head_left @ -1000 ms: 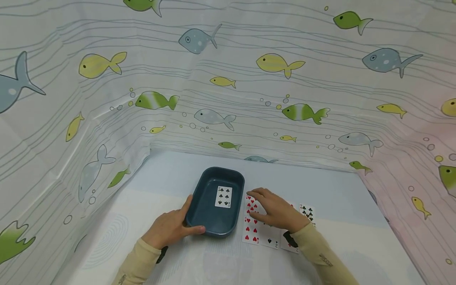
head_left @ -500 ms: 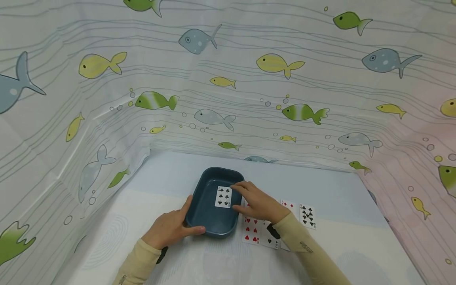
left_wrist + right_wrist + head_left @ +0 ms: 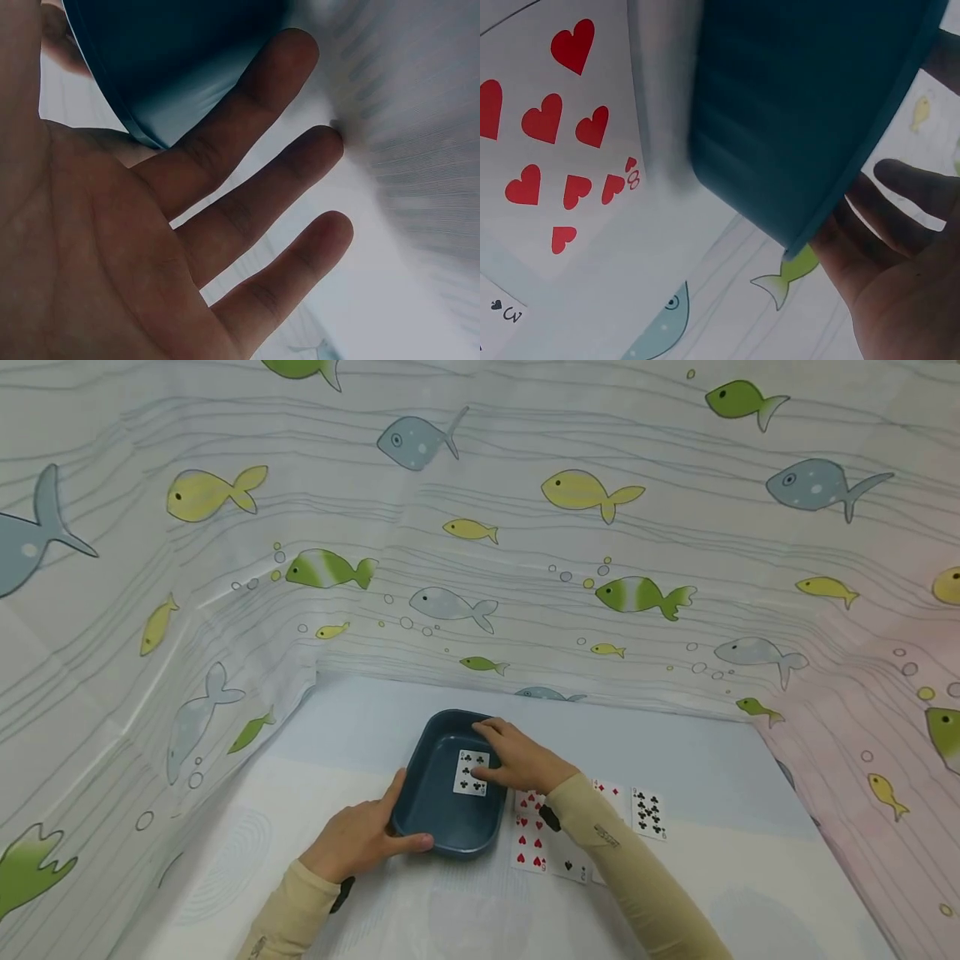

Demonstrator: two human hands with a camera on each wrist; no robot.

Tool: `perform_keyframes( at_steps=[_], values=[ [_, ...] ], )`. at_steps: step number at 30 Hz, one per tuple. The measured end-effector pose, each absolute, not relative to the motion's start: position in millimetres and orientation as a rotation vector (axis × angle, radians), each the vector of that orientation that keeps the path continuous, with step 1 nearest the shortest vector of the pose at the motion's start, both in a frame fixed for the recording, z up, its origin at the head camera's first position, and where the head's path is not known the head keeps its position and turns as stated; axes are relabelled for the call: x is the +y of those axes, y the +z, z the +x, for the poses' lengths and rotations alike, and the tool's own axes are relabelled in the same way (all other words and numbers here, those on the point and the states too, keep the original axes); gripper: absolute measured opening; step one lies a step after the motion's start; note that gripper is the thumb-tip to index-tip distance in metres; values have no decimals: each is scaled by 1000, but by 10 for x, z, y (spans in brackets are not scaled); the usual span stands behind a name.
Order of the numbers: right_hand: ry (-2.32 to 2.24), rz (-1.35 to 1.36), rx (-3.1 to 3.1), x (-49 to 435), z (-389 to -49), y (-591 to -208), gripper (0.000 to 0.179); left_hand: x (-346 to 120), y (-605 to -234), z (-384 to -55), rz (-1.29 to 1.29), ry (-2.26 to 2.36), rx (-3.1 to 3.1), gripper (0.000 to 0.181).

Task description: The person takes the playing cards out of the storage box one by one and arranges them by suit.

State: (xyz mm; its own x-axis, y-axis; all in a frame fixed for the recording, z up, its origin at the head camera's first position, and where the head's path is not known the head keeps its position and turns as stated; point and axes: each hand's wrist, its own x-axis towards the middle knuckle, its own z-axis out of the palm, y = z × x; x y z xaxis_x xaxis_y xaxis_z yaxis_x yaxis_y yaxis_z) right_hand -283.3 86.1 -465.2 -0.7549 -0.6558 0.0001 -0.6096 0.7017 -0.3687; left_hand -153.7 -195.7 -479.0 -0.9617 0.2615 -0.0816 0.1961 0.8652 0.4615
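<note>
A dark blue rectangular tray (image 3: 442, 810) stands on the table with a six of clubs card (image 3: 463, 782) lying face up inside. My left hand (image 3: 358, 839) touches the tray's left side and near corner. In the left wrist view, several fingers (image 3: 255, 195) stretch out straight and spread beside the tray wall. My right hand (image 3: 521, 760) reaches over the tray's right rim, its thumb over the card and its other fingers near the far right corner. Loosely spread fingers of the right hand (image 3: 900, 292) show past the tray rim; no card shows in them.
Right of the tray, playing cards lie face up in rows, partly under the right forearm. Among them are an eight of hearts (image 3: 555, 142), a six of hearts (image 3: 529, 847) and a clubs card (image 3: 648, 814). Fish-printed sheeting (image 3: 525, 560) surrounds the table.
My right hand has moved left and away from the cards, over the tray's right rim. The left hand stays at the tray, and the tray and six of clubs have not moved.
</note>
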Motion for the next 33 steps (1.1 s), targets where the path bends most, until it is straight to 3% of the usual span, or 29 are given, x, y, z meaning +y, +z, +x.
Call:
perform_keyframes(
  at_steps=[33],
  values=[
    [-15, -1038, 2794, 566, -2929, -4856, 96, -1940, -4782, -1555, 325, 683, 2883, 123]
  ],
)
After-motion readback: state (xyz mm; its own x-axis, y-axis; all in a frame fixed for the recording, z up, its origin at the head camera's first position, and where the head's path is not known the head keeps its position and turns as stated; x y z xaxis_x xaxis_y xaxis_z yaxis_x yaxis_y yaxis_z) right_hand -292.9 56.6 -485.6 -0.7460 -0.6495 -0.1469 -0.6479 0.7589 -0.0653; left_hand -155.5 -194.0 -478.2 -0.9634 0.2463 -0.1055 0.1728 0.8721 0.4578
